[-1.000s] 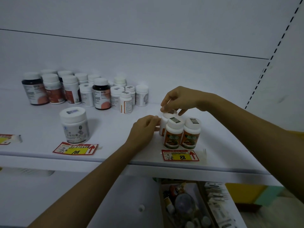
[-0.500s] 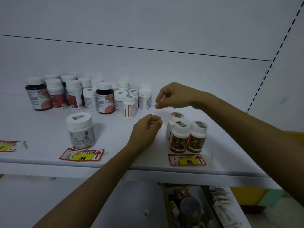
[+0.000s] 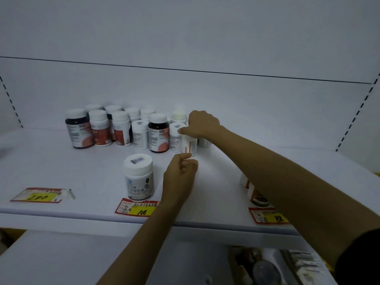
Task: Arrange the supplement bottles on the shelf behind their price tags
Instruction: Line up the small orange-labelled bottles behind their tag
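At back of shelf point(image 3: 82, 171), right hand point(image 3: 202, 124) grips cap of small white bottle point(image 3: 190, 146) at edge of cluster point(image 3: 121, 130); left hand point(image 3: 181, 173) curled, empty; seemingly pick-up step; next: lift clear, carry behind matching one of price tags point(image 3: 136, 208).

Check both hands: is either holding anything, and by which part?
The right hand grips a small white bottle by its cap; the left hand is curled, holding nothing.
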A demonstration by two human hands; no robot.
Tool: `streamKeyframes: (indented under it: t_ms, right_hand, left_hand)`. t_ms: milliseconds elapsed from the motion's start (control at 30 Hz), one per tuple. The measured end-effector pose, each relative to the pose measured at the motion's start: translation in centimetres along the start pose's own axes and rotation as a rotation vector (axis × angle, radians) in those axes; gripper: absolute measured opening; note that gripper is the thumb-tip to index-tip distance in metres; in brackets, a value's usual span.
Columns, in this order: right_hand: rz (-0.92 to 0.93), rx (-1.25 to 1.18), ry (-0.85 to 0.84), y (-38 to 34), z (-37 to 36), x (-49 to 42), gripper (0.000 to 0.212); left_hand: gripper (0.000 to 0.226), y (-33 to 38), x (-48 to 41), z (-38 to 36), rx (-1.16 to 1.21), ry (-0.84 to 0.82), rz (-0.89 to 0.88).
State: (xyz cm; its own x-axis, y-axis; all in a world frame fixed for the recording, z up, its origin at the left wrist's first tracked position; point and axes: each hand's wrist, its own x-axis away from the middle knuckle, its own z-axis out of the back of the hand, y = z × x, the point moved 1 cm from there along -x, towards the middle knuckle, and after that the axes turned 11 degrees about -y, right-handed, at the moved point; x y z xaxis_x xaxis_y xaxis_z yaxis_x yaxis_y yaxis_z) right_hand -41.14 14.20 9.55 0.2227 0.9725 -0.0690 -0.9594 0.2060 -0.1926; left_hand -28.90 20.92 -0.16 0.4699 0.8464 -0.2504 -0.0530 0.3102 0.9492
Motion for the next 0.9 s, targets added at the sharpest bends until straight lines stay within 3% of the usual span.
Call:
streamKeyframes:
  t_ms: [267, 433, 533, 667, 733, 800, 900]
  right_hand:
    - [0.003, -0.089, -0.014, 0.5, -0.7, -0.6, 0.023]
    - [0.038, -0.534, -0.152, 1.4, 1.9, 2.1, 0.017]
    - [0.138, -0.697, -0.286, 2.4, 4.2, 4.9, 0.012]
    - [0.261, -0.86, -0.372, 4.6, 5.8, 8.0, 0.019]
    - [0.285, -0.902, -0.36, 5.4, 6.1, 9.0, 0.021]
    - [0.29, -0.928, -0.308, 6.4, 6.4, 9.9, 0.021]
    - [0.267, -0.909, -0.239, 7.7, 6.7, 11.3, 0.023]
  left_hand:
    - [0.034, 0.1, 0.0, -0.1, 0.04, -0.02, -0.001]
    - [0.059, 0.2, -0.1, 0.1, 0.048, 0.112, -0.009]
    - [0.072, 0.6, -0.2, 0.3, 0.079, 0.064, -0.013]
    - [0.039, 2.1, 0.2, -0.4, 0.287, -0.2, 0.013]
    - [0.033, 2.5, 0.2, -1.1, 0.446, -0.288, 0.062]
    - [0.032, 3.2, 0.3, -2.2, 0.471, -0.268, 0.044]
    - [0.038, 4.6, 0.5, -3.4, 0.211, -0.032, -0.152]
